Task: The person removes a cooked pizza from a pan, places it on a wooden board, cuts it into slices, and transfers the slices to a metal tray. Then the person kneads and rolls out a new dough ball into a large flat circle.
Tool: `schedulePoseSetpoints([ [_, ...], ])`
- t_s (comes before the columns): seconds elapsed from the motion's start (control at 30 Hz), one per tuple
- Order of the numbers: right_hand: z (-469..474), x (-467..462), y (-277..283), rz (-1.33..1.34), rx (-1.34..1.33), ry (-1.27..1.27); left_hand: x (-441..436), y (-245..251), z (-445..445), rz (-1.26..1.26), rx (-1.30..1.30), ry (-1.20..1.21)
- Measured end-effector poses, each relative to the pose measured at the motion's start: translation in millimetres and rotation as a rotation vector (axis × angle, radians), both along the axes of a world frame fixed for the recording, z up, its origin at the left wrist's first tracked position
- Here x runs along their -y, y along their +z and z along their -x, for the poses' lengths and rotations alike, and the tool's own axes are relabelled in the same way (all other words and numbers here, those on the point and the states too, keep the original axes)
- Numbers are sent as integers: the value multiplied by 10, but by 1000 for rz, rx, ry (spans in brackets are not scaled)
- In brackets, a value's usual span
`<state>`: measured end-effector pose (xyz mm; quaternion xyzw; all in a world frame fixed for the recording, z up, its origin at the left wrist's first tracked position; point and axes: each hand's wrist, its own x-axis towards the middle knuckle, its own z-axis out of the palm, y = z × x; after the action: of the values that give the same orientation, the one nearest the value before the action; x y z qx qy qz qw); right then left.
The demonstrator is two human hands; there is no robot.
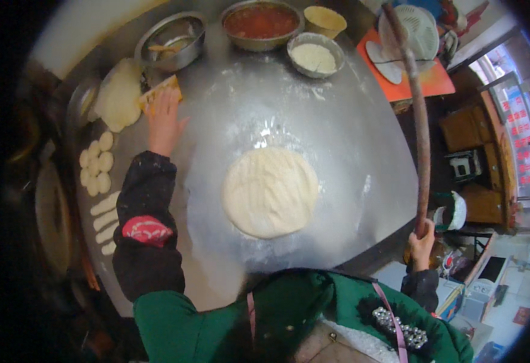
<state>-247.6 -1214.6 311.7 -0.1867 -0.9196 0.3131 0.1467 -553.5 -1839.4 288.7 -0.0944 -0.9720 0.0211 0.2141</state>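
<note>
My left hand reaches to the far left of the metal worktop. Its fingers hold a yellow-orange cloth down against the surface, with the thumb out to the side. My right hand grips the lower end of a long wooden rolling pin, which rises past the worktop's right edge. Between my arms lies a round, flattened slab of dough with a creased top. A thin, stretched sheet of dough lies left of the cloth.
Along the left edge are several small dough balls and dough strips. At the back stand a metal bowl, a basin of red sauce, a yellow container and a flour bowl. An orange board is at right.
</note>
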Motion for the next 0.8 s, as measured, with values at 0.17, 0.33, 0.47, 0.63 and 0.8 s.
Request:
schedulePoseSetpoints([
  [0.17, 575, 10, 362, -214, -35, 116, -676, 544, -803, 7, -147, -250],
  [0.33, 1003, 569, 375, -403, 2, 391, -781, 587, -1356, 143, -307, -362],
  [0.47, 1133, 1159, 188, -470, 18, 784, -476, 226, -1620, 210, -60, -305],
  [0.63, 1333, 1501, -144, -472, 74, 934, -322, -285, -2066, 22, 152, -221],
  [0.8, 1229, 1501, -430, -546, 266, 1016, -633, -686, -2515, -128, 187, 24],
])
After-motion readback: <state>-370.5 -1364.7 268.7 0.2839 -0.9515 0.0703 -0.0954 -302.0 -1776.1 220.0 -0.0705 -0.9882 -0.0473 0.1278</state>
